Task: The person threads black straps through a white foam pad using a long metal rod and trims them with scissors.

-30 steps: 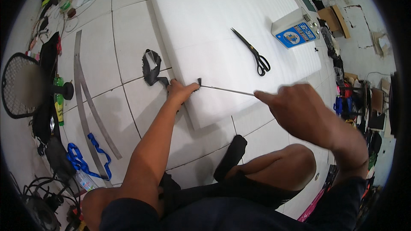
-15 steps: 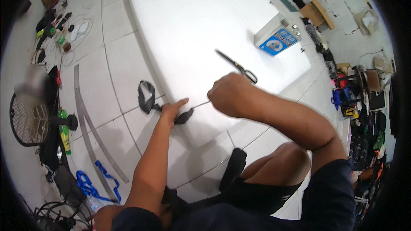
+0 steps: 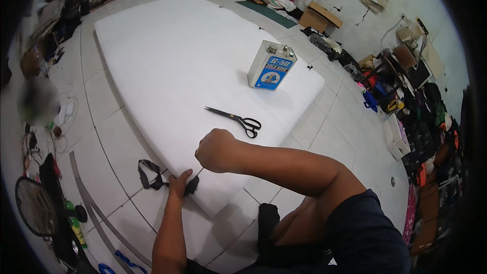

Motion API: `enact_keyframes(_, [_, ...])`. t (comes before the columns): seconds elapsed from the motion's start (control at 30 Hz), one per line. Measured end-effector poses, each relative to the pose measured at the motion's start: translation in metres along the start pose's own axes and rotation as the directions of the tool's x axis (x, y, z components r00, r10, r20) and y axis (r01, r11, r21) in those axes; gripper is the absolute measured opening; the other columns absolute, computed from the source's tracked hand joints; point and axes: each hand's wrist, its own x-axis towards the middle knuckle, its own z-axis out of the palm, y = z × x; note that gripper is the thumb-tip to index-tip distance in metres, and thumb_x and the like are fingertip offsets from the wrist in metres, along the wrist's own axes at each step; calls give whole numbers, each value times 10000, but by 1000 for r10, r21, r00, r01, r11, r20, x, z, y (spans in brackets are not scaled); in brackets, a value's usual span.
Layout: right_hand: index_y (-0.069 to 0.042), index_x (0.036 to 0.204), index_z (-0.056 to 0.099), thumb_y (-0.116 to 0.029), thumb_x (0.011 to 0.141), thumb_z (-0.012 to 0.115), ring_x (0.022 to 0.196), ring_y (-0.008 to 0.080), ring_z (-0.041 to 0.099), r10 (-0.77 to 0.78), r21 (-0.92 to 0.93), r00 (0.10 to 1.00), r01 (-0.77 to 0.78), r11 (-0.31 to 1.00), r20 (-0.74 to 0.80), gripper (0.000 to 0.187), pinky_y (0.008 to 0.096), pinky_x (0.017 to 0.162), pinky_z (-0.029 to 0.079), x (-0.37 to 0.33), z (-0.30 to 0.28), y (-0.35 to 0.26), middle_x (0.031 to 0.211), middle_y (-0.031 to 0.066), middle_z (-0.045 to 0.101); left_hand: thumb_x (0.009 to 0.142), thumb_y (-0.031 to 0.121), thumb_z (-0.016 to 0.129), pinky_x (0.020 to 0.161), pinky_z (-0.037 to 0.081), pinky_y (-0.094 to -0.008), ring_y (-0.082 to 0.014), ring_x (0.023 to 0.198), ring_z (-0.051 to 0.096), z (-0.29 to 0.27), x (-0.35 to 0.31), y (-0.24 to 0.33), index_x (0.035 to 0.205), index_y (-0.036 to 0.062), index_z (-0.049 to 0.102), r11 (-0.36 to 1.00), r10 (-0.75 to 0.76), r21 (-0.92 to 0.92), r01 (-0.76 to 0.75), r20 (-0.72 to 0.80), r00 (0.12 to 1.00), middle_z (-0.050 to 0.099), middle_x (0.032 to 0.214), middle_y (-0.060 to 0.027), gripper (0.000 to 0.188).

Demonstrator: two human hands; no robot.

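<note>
A large white foam sheet [image 3: 177, 61] lies on the tiled floor. At its near edge my left hand [image 3: 180, 182] pinches the end of a black strap [image 3: 148, 175], whose looped part lies on the tiles to the left. My right hand [image 3: 215, 149] is a closed fist just above and right of the left hand, over the foam edge. A short thin dark thread seems to run from the fist down to the strap end. Black scissors [image 3: 238, 119] lie on the foam beyond the fist. A blue and white tin can [image 3: 271, 66] stands farther back on the foam.
Long grey metal strips [image 3: 86, 198] and a floor fan [image 3: 33, 205] lie on the tiles at left. Boxes, bags and tools crowd the right wall [image 3: 406, 122]. My bent legs are at the bottom.
My right hand, stretched out to the right with a taut thread a second ago, has swung back to just above my left hand. The view has tilted toward the far end of the foam.
</note>
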Motion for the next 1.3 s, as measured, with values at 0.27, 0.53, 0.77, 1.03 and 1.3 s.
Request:
enact_keyframes(0.27, [-32,917,738,-102,835,566,896,298,706,-15,9,999,15,1000,-37,203,396,726,563,1,5,6,940,130,727,749,301,813,975,473,-437,-295,1154,551,16,-8,12,1365,-3,384,996,31,-90,-26,56,998,549,1264,-170,810])
enact_keyframes(0.53, [-48,885,733,-116,830,566,868,297,710,-79,-23,996,78,997,-42,188,408,712,553,-3,-17,8,903,143,730,828,324,724,861,559,-470,-284,982,647,10,0,-16,1340,90,414,918,203,-383,-104,229,952,612,1109,-124,643])
enact_keyframes(0.77, [-47,832,716,-116,829,570,825,299,708,-81,-82,983,68,994,-167,162,401,685,548,-42,-49,11,838,134,720,877,321,661,830,545,-397,-237,950,648,0,4,-17,1233,78,527,926,160,-372,-65,230,960,646,1041,-94,452])
enact_keyframes(1.03, [-53,736,691,-191,851,632,732,293,698,49,-139,995,-61,988,-85,189,387,638,537,-90,-81,7,724,122,687,772,465,767,986,442,-340,-251,1110,568,-4,11,-22,1343,-78,411,966,238,-138,-219,146,960,548,1258,-166,864])
enact_keyframes(1.3, [-37,947,713,-213,893,663,774,275,683,480,386,776,-330,862,-409,191,375,718,521,-116,-61,93,816,140,709,805,650,648,1088,354,-363,-345,1270,511,-2,-16,-7,1367,-126,411,920,147,373,-124,-35,988,537,1341,-269,987])
